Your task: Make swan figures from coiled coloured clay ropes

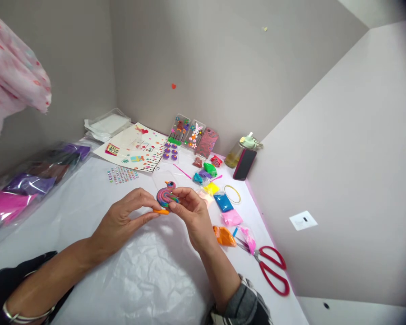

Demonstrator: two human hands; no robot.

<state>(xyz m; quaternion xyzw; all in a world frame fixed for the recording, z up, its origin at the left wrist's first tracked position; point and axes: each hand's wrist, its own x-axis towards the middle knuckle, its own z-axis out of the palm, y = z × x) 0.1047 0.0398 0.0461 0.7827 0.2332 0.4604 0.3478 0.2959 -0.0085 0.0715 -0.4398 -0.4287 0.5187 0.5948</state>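
Observation:
A multicoloured clay bird (167, 197) with swirled pink, blue and green body, a small head and an orange beak is held up above the white sheet. My right hand (192, 212) is closed on the bird's right side, thumb in front and fingers behind. At its base is a flat orange clay piece (161, 211), pinched between the thumb and fingers of my left hand (123, 219). The orange piece touches or nearly touches the underside of the bird; I cannot tell if they are joined.
Clay packets (223, 202) in several colours line the right side, near red-handled scissors (272, 266) and a yellow ring (232, 194). Behind stand decorated phone cases (193, 135), a bottle (238, 151) and a phone (245, 164). A sticker sheet (122, 175) and bagged clay (30, 185) lie left.

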